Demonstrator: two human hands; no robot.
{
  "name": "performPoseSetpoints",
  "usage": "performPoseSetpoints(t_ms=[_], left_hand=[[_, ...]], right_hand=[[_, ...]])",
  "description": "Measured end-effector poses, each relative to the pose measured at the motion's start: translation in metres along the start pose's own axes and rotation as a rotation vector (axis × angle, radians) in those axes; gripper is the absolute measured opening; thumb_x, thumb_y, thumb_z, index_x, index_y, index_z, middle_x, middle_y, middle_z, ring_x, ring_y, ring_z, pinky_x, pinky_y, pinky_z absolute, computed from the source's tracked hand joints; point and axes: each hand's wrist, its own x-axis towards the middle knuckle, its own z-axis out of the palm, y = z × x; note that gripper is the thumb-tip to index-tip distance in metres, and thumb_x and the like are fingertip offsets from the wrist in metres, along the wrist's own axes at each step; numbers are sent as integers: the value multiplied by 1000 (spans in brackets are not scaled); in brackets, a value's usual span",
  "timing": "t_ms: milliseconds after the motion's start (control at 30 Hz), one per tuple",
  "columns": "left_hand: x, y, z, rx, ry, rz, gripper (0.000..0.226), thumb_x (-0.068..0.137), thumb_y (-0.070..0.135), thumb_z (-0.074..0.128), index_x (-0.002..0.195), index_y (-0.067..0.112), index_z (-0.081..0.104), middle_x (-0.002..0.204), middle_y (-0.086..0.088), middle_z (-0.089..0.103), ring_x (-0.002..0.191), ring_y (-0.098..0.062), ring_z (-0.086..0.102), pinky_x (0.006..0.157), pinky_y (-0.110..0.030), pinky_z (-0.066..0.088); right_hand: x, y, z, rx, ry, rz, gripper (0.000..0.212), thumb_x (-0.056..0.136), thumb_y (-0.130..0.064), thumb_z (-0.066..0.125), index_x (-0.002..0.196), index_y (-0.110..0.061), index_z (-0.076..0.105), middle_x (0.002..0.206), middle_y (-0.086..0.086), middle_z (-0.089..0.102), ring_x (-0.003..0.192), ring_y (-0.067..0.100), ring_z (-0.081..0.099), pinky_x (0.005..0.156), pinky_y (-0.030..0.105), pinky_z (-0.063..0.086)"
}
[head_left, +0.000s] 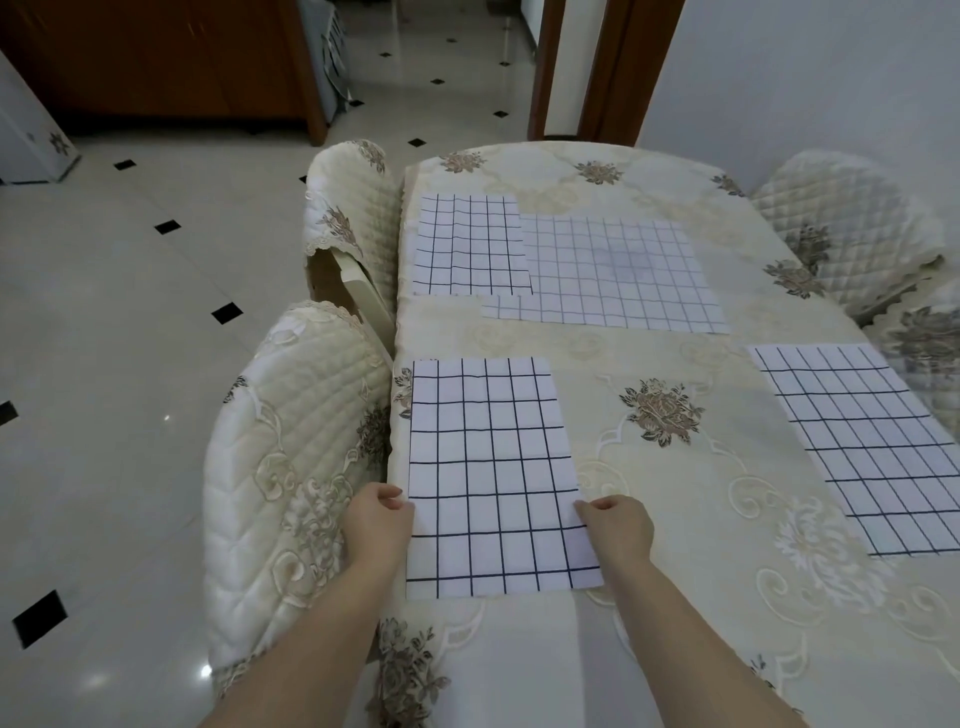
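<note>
— Where is the checked cloth (493, 467) found?

— It is laid flat on the cream floral tablecloth (649, 343), at the near left corner of the table. Its left edge is just beside the quilted chair back (291, 457).

— How is it held?

— It is pinched at both long edges, low down. The left edge is taken by the curled fingers of the left hand (382, 514), the right edge between thumb and fingers of the right hand (621, 525). Nothing else is held.

— How is it expected to handle?

— It is judged thin, light and limp. No stiffness can be counted on, so the middle is likely to sag once it is lifted.

— Where should hold be taken?

— At the edges or corners, evenly on both sides — a one-sided pull is likely to skew it or drag it over the tablecloth.

— What else is spread out?

— A far-left cloth (467, 244) is overlapped with a pale larger cloth (613, 275), and a right-hand cloth (872, 441) is laid well apart.
</note>
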Motion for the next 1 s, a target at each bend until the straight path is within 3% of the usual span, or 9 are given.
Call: performPoseSetpoints(t_ms=[133,233,367,467,567,667,833,1000], left_hand=[[-10,8,-4,-4,35,-4,9,90,19,58,97,13,60,92,-1,61,84,-19,55,59,-22,35],[-15,8,-4,-129,-2,39,15,93,29,52,93,17,62,92,-1,65,91,-23,61,68,-30,42],[-28,16,-8,-325,-45,53,18,97,32,47,88,25,62,92,3,64,92,-19,60,78,-34,47],[-33,23,-16,-399,-45,10,18,96,35,47,87,29,61,96,4,65,98,-20,61,93,-43,48],[-40,30,-30,-462,-3,10,25,94,38,48,93,21,65,97,3,66,94,-17,61,92,-44,48],[-50,38,-54,-510,90,48,25,89,41,49,81,22,63,86,4,64,85,-17,58,84,-42,48],[-68,38,-107,-581,246,176,30,90,43,50,88,17,64,92,4,66,92,-14,61,88,-39,47],[-90,18,-158,-666,416,192,29,82,44,48,96,26,65,100,4,67,100,-15,63,89,-33,50]], right_hand=[[-6,-1,-7,96,54,-52,16,87,-22,63,81,-8,60,78,4,62,77,25,57,65,29,36],[-15,-7,-11,255,18,-146,21,93,-23,54,81,-9,63,82,3,64,81,23,58,64,29,40],[-32,-18,-11,613,-128,-88,27,98,-23,45,88,-13,68,97,2,69,96,17,63,87,33,49],[-46,-31,-10,738,-218,-66,26,97,-24,45,94,-13,68,100,3,68,98,17,62,84,31,49],[-59,-46,-7,749,-269,-106,26,98,-27,44,95,-14,67,101,3,67,99,17,62,84,33,50],[-77,-68,-2,778,-348,-167,27,98,-26,43,94,-14,67,96,2,66,96,18,61,77,30,49],[-125,-119,11,795,-575,-295,27,97,-23,44,88,-13,68,92,4,65,91,17,61,85,34,48],[-175,-159,49,743,-802,-411,24,96,-24,47,93,-13,69,95,3,66,92,16,62,84,33,51]])
